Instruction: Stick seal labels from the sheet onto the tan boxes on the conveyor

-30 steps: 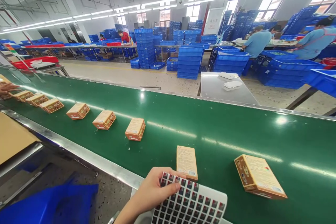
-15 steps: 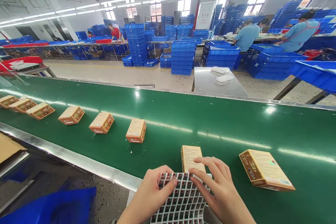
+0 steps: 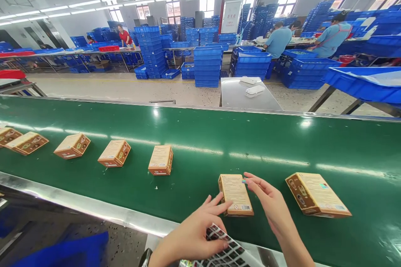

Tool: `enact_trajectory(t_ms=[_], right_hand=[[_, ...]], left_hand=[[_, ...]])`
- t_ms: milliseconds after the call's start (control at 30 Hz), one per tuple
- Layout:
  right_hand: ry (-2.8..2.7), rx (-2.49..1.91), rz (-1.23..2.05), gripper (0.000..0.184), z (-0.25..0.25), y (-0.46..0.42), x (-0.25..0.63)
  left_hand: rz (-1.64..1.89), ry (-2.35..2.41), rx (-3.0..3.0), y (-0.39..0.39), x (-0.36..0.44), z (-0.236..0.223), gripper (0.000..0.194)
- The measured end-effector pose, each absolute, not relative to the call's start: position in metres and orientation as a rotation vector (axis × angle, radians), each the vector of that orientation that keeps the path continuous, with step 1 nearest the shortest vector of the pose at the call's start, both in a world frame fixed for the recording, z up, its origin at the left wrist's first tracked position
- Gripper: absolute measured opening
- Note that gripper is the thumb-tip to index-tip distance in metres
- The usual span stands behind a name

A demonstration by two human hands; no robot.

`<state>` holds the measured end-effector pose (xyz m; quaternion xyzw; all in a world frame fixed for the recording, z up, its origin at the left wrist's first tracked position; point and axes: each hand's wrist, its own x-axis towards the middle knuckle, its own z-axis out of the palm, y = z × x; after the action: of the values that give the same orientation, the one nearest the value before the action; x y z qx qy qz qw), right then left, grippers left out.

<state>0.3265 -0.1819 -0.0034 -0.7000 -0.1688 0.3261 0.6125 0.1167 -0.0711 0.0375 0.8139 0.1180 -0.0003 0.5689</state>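
Green conveyor belt (image 3: 194, 127) bears a printed carton (image 3: 237, 192) before both hands. The left hand (image 3: 200, 227) clamps a sticker sheet (image 3: 233, 254) under its thumb, its other fingers reaching over the carton, seemingly to steady it. The right hand (image 3: 271, 200) pinches a small shiny sticker (image 3: 244, 181) at the carton's upper right edge; half a second earlier it is over the sheet.

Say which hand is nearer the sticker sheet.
Left. The left hand grips the sticker sheet; the right hand is apart from it, farther out and to the right, by the far right corner of the box in front.
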Motion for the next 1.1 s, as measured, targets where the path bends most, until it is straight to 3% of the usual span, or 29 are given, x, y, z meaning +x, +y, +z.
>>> enact_trajectory(t_ms=[400, 633, 800, 867, 1000, 1100], right_hand=[[-0.357, -1.628, 0.804, 0.038, -0.019, -0.202, 0.345], [-0.511, -1.969, 0.511, 0.037, -0.017, -0.212, 0.341], [-0.456, -2.067, 0.323, 0.061, -0.011, -0.215, 0.336], [-0.476, -2.137, 0.267, 0.065, -0.01, -0.217, 0.34], [-0.658, -2.243, -0.016, 0.05, -0.004, -0.22, 0.338], [-1.005, -2.067, -0.155, 0.033, 0.004, -0.214, 0.318]], left_hand=[[-0.03, 0.12, 1.967, -0.084, 0.152, 0.026, 0.006], [-0.057, 0.095, 1.947, -0.095, 0.164, 0.028, 0.011], [-0.014, 0.19, 1.851, -0.096, 0.156, 0.03, 0.005], [-0.016, 0.4, 1.808, -0.093, 0.145, 0.029, 0.012], [0.048, 0.635, 1.658, -0.082, 0.12, 0.027, 0.026], [0.123, 0.66, 1.584, -0.075, 0.106, 0.028, 0.028]])
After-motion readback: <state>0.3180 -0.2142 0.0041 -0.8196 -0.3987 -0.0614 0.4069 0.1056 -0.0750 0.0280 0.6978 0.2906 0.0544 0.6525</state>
